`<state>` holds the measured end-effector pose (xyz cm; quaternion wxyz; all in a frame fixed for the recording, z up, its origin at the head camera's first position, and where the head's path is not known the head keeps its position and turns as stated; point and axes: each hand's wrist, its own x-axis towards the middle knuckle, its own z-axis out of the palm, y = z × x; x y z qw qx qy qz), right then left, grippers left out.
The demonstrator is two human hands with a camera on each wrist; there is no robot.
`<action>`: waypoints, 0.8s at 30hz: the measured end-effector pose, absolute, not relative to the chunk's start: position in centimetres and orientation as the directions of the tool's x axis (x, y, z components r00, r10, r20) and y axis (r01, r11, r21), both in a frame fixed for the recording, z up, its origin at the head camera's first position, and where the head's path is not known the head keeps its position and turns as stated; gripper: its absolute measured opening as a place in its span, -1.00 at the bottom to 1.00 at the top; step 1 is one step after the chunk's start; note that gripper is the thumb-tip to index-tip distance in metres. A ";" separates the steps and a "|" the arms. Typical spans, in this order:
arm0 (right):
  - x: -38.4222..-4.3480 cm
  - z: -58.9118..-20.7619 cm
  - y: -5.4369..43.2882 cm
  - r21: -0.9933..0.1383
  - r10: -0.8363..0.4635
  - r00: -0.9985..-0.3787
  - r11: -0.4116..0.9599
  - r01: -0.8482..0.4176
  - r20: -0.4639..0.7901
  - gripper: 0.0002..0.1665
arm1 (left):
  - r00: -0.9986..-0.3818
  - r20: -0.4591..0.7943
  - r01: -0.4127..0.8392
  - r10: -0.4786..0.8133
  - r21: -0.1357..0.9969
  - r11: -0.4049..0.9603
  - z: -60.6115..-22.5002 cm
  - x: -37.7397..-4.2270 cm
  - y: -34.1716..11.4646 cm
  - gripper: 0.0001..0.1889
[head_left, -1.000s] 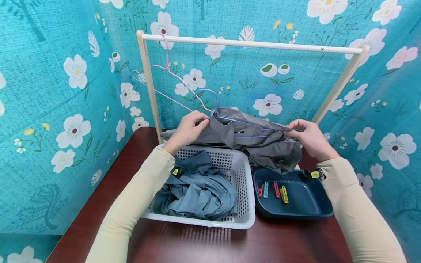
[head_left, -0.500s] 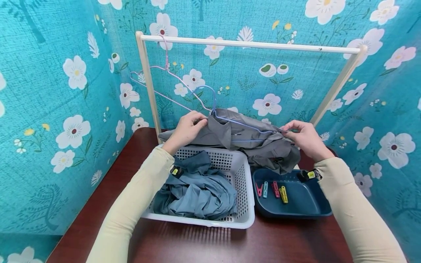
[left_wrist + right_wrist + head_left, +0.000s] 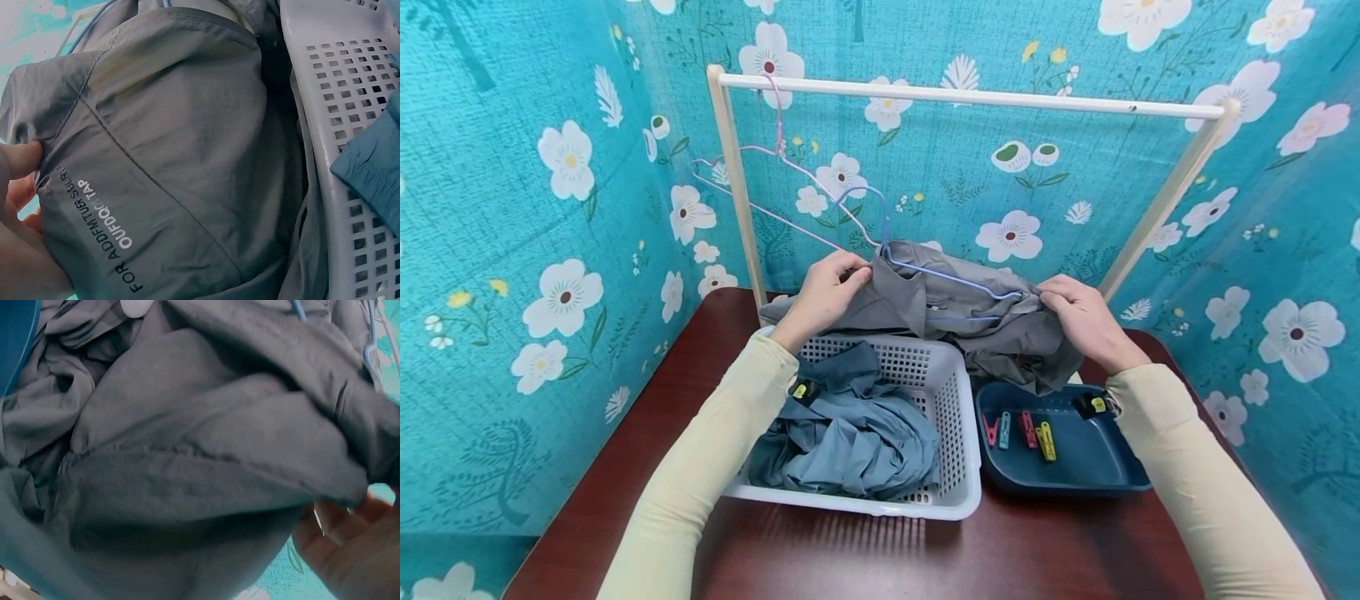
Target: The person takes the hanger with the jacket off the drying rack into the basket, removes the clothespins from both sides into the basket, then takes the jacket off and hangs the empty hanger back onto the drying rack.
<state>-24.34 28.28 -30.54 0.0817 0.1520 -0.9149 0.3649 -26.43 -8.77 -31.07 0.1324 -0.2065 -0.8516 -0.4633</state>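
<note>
A grey jacket [image 3: 898, 296] with printed lettering is held up behind the laundry basket. My left hand [image 3: 823, 300] pinches its upper edge left of the collar; the left wrist view shows thumb and fingers [image 3: 25, 159] on the cloth. With my right hand [image 3: 1084, 321] I grip the jacket's right shoulder, fingers partly behind the fabric in the right wrist view. A blue hanger [image 3: 955, 282] sits in the jacket, its hook [image 3: 886, 212] standing up at the collar. Its right arm shows in the open front, close to my right hand; cloth covers the left arm.
A pink hanger [image 3: 808, 177] hangs from the rack's white rail [image 3: 962, 96]. In front stands a white basket [image 3: 964, 433] with a blue-green garment [image 3: 857, 442]. A dark blue tub [image 3: 1075, 483] at right holds several clothespins [image 3: 1028, 429]. Floral cloth surrounds the brown table [image 3: 820, 550].
My right hand has shifted slightly left, bringing the jacket's right shoulder closer over the hanger's end. The left hand has barely moved.
</note>
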 end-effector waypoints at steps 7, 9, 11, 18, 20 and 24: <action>-24.4 -31.0 26.8 -0.522 -0.138 -0.875 0.755 -0.396 0.464 -0.64 | -0.873 0.435 0.485 0.219 0.732 0.479 -31.0 -26.2 -8.9 -0.82; -24.4 -31.0 26.3 -0.465 -0.153 -0.858 0.787 -0.406 0.490 -0.60 | -0.872 0.445 0.486 0.205 0.728 0.483 -31.0 -26.1 -8.9 -0.82; -24.5 -30.9 25.8 -0.426 -0.156 -0.856 0.814 -0.394 0.494 -0.55 | -0.872 0.448 0.485 0.199 0.727 0.487 -30.9 -26.1 -8.8 -0.82; -24.5 -31.0 24.9 -0.375 -0.064 -0.902 0.895 -0.241 0.428 -0.40 | -0.875 0.441 0.480 0.202 0.727 0.492 -30.9 -25.9 -8.7 -0.82; -24.5 -31.0 24.7 -0.374 -0.042 -0.907 0.902 -0.215 0.419 -0.47 | -0.873 0.444 0.483 0.203 0.728 0.487 -31.0 -25.9 -8.7 -0.83; -24.6 -31.2 24.7 -0.406 -0.036 -0.904 0.885 -0.227 0.426 -0.74 | -0.868 0.453 0.493 0.206 0.728 0.476 -31.1 -25.9 -8.7 -0.82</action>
